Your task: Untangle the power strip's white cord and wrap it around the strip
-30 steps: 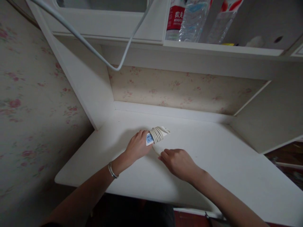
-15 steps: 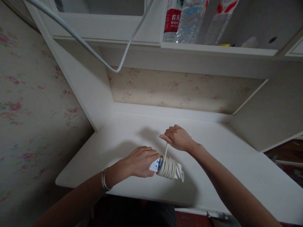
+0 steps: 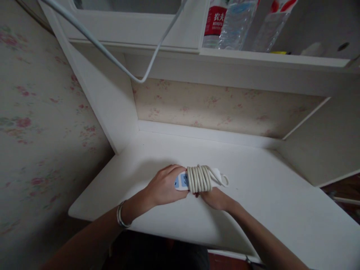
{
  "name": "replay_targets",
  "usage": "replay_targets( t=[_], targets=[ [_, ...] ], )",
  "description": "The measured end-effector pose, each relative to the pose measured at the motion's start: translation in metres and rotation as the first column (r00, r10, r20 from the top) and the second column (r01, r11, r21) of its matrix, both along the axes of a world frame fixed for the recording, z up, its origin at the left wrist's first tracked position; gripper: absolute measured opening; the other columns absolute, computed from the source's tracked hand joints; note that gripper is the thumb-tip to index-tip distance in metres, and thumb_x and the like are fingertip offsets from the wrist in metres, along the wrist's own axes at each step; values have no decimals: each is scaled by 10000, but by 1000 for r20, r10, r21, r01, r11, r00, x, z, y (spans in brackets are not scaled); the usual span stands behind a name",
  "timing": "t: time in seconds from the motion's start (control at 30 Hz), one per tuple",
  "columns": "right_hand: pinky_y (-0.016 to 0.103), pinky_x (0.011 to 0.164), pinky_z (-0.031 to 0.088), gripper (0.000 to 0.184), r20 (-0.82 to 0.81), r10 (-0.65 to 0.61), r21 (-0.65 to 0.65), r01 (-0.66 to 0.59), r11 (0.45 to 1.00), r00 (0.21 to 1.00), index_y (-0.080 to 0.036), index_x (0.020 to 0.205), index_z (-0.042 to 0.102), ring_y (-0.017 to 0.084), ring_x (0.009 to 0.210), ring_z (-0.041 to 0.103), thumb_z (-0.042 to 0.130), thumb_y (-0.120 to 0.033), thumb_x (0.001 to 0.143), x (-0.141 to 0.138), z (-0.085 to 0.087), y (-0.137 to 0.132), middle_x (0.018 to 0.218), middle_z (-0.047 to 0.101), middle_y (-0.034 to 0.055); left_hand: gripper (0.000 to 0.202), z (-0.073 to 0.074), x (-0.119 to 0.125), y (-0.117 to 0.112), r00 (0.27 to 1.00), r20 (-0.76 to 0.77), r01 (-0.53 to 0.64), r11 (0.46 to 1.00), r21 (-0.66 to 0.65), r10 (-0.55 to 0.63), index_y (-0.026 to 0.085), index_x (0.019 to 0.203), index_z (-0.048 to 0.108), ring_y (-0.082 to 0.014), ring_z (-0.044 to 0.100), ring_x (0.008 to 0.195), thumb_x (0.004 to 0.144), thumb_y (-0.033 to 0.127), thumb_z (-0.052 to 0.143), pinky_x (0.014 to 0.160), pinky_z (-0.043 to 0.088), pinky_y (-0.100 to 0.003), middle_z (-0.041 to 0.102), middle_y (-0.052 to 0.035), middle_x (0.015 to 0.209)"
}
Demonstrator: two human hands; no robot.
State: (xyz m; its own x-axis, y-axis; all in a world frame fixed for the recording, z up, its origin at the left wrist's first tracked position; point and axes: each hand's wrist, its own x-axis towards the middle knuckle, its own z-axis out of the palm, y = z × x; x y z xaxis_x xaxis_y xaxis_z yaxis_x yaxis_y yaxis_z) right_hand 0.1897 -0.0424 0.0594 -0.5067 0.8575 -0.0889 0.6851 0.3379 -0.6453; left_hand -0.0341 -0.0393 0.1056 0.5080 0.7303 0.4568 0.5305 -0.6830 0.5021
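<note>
A white power strip (image 3: pixel 182 180) with blue sockets lies just above a white desk (image 3: pixel 253 195), and its cream cord (image 3: pixel 199 178) is wound round it in several turns. My left hand (image 3: pixel 161 186), with a bracelet at the wrist, is closed round the strip's left end. My right hand (image 3: pixel 215 198) sits under the coil's right part with its fingers curled against the cord; the fingertips are hidden beneath the coil. A short loop of cord sticks out at the strip's right end.
A shelf (image 3: pixel 270 56) above the desk holds water bottles (image 3: pixel 234 22). A pale cable (image 3: pixel 118 65) hangs in an arc at the upper left. Floral wallpaper (image 3: pixel 42 123) covers the left wall and the back panel. A white side panel (image 3: pixel 107 97) stands at the left.
My right hand has come down from behind the strip to under the coil, taking the loose cord end with it. The strip has shifted slightly up and back in my left hand.
</note>
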Motion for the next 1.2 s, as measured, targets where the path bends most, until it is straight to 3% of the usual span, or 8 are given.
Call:
replay_targets(
  t=[0.13,0.33,0.5,0.6,0.7,0.87,1.07,1.2],
  targets=[
    [261,665,425,197,156,18,-40,-12,999,988,-170,992,556,175,748,625,389,-242,915,-9,10,-23,869,676,70,384,-9,8,9,991,0,-135,991,-12,135,214,1077,559,-207,604,964,705,241,652,861,481,-323,645,-51,1033],
    [279,655,412,302,460,-125,312,-28,950,879,-184,1104,542,214,818,619,438,-107,831,-21,29,-48,935,648,86,281,-21,17,19,970,-61,-238,970,-43,235,218,1024,574,-203,602,942,747,195,615,838,481,-325,645,-41,1018],
    [250,669,430,267,353,84,320,-205,925,932,-191,931,577,164,816,581,444,-36,759,-17,54,-49,1014,598,70,316,-30,19,18,980,-123,-168,982,-85,157,210,1011,574,-210,594,973,704,154,631,867,473,-334,647,-46,1027],
    [242,702,439,212,64,176,244,-186,952,982,-196,859,561,135,793,557,515,-57,705,-9,72,-33,955,585,32,343,-33,21,12,988,-153,-48,994,-100,32,207,1018,571,-218,594,985,685,171,643,896,467,-344,651,-49,1033],
    [197,561,404,189,-199,162,2,-165,986,966,-193,826,525,93,651,515,587,-107,670,-1,81,-9,796,563,-20,312,-31,26,3,979,-181,76,992,-99,-93,204,1016,567,-218,603,969,707,195,618,909,467,-350,657,-49,1012],
    [159,484,366,277,-310,124,-395,-247,885,942,-176,796,512,61,555,483,693,-150,588,5,81,20,655,521,-74,367,-20,33,-15,962,-198,165,979,-116,-186,183,1060,558,-232,607,980,706,241,634,902,483,-349,657,-69,1034],
    [166,488,373,336,-283,164,-451,-282,847,945,-180,826,538,74,554,507,759,-245,582,-4,79,25,619,551,-71,552,-16,37,-22,958,-115,232,945,-229,-263,208,1065,598,-242,609,1022,599,435,789,921,476,-333,661,-55,1094],
    [164,481,318,333,-243,182,-390,-268,881,953,-178,824,572,56,539,428,779,-270,580,-2,69,28,616,495,-84,593,-21,39,-23,954,-102,244,925,-289,-284,210,1015,637,-237,616,997,527,491,821,917,470,-327,676,-41,1049]
  ],
)
